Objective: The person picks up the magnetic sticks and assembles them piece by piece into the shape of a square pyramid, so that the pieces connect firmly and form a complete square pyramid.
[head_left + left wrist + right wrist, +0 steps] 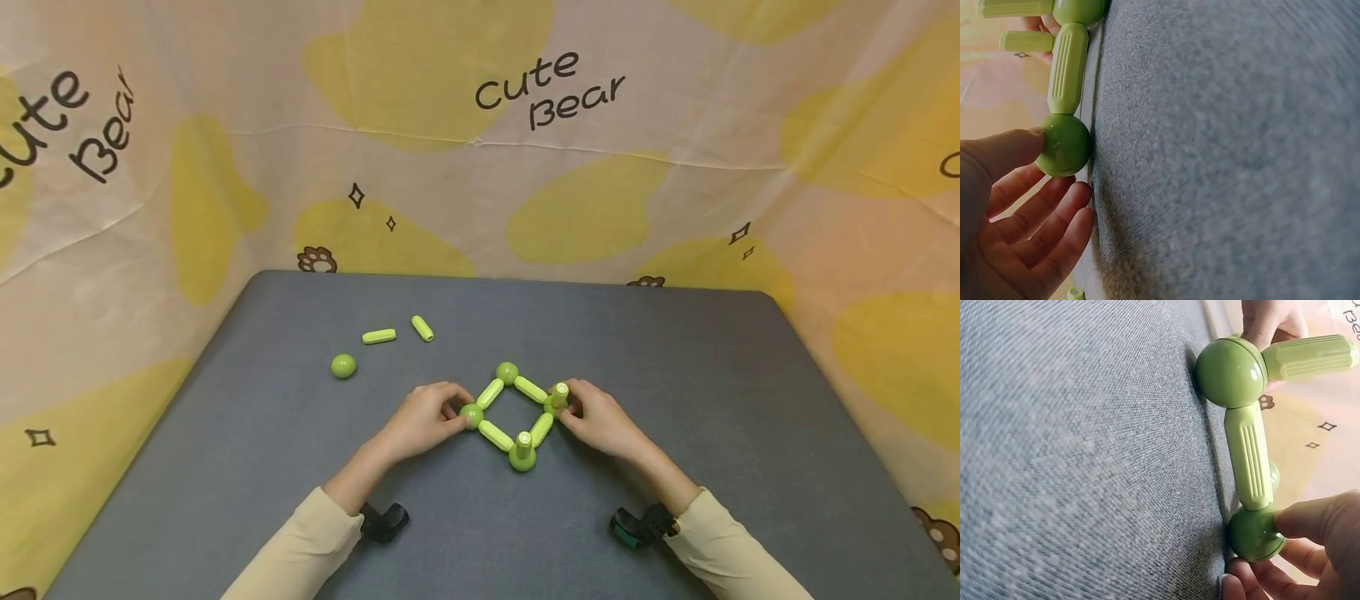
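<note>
On the grey table lies a diamond of light green ribbed rods joined by green balls at the corners. My left hand (424, 421) pinches the left corner ball (472, 416) between thumb and fingers. Opposite it, my right hand (602, 421) holds the right corner ball (1255, 534), with an upright rod (560, 394) on top. Another upright rod (523, 444) stands on the near corner ball (522, 460). At the far corner sits a ball (507, 372) that neither hand touches. Both wrist views show the balls low against the table surface.
Toward the back left lie two loose rods, one flat sideways rod (378, 336) and one slanted rod (422, 327). A loose green ball (343, 366) is left of them. Patterned cloth (570, 200) surrounds the table (675, 333) at the back and sides.
</note>
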{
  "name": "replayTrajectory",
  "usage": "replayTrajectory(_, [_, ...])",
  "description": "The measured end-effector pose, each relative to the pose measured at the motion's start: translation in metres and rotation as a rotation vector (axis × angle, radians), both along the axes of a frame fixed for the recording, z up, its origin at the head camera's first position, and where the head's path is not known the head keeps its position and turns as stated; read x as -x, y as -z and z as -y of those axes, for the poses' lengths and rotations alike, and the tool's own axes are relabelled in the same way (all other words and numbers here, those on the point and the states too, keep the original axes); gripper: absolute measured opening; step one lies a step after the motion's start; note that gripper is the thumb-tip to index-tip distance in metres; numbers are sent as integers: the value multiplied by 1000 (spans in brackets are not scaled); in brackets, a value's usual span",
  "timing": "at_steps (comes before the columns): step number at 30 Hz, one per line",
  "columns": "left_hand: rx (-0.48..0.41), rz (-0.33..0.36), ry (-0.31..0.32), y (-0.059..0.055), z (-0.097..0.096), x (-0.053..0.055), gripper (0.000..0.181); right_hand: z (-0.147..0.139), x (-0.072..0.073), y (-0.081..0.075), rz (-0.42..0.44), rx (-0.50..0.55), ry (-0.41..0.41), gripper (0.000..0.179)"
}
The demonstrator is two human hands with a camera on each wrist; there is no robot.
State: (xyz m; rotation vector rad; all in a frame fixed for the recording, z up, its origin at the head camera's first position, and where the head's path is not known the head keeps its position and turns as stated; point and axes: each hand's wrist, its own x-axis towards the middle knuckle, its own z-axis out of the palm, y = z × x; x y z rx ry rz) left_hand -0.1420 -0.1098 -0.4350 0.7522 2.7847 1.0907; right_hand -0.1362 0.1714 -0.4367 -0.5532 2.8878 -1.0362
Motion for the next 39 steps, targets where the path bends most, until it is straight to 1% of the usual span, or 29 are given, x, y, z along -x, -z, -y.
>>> replayTrajectory(5, [-4,13,24,-2,3,2,18,0,0,0,2,0,2,25])
replayTrajectory(9, [-2,40,13,-5,8,8,18,0,-1,-1,13,-2,3,24])
replayTrajectory(13, [-14,37,-37,-12,17,19,20,0,-2,-2,16,-4,8,24])
replayTrajectory(19, [-38,3,-150,-25,34,41,21,0,-2,-1,23,-7,14,24])
replayTrajectory(22, [-39,-21,-196,-31,44,51,22,0,-1,0,23,-2,13,24])
replayTrajectory(25, [-18,-46,-243,-36,54,61,21,0,-1,1,17,2,11,23])
replayTrajectory(28, [12,-48,-284,-41,63,70,23,0,-1,1,7,5,8,23])
replayTrajectory(31, [48,-35,-328,-43,71,78,25,0,-1,2,-2,4,8,23])
replayTrajectory(34, [76,-14,-363,-43,77,86,27,0,-2,2,0,7,7,23])
replayTrajectory(39, [157,-2,-379,-39,80,94,29,0,-2,1,4,11,4,23])
